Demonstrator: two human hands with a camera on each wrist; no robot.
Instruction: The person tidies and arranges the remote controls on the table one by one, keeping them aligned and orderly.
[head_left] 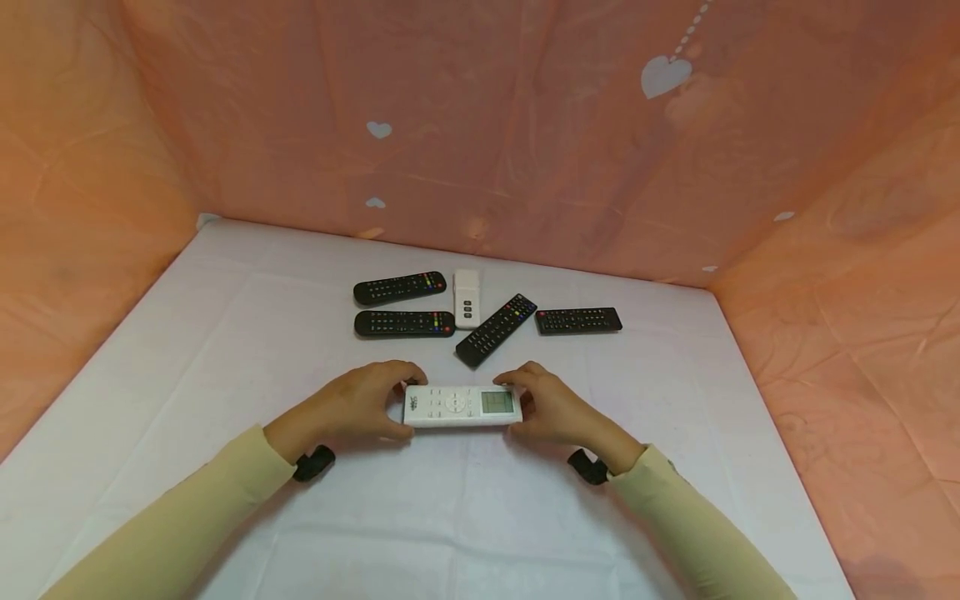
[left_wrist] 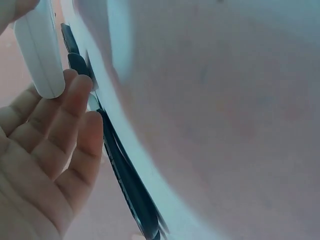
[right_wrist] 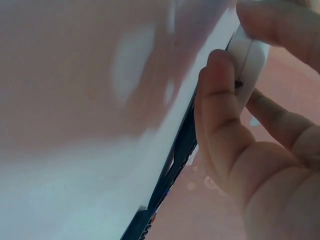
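Note:
A white remote control (head_left: 442,403) with a small grey display lies crosswise between my two hands, its buttons facing up. My left hand (head_left: 367,402) grips its left end, thumb at the near edge and fingers at the far edge. At the display end, my right hand (head_left: 551,406) holds it the same way. Both wrist views show the white remote (left_wrist: 42,55) raised off the cloth, its end between thumb and fingers. In the right wrist view the remote's end (right_wrist: 250,57) is partly covered by the fingers.
Beyond the hands lie two black remotes (head_left: 401,288) at left, a small white remote (head_left: 467,298), a slanted black remote (head_left: 497,330) and another black remote (head_left: 578,321) at right. A white cloth (head_left: 450,517) covers the table, with orange curtains (head_left: 480,125) around it.

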